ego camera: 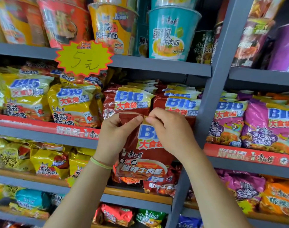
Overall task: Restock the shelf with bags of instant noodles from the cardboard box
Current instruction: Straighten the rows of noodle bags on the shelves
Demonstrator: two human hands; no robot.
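Both hands pinch the top edge of a dark red noodle bag, left hand at ten o'clock, right hand at two. The bag hangs upright before the shelf, directly below the matching red bags at twelve o'clock.

dark red noodle bag, blue "big" lettering; grey shelf.

Cup noodles fill the top tier above a yellow starburst price tag.

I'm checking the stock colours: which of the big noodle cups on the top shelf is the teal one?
The teal cup stands right of the orange-yellow cup, just left of the grey upright post. The red cup is further left; purple ones sit beyond the post.
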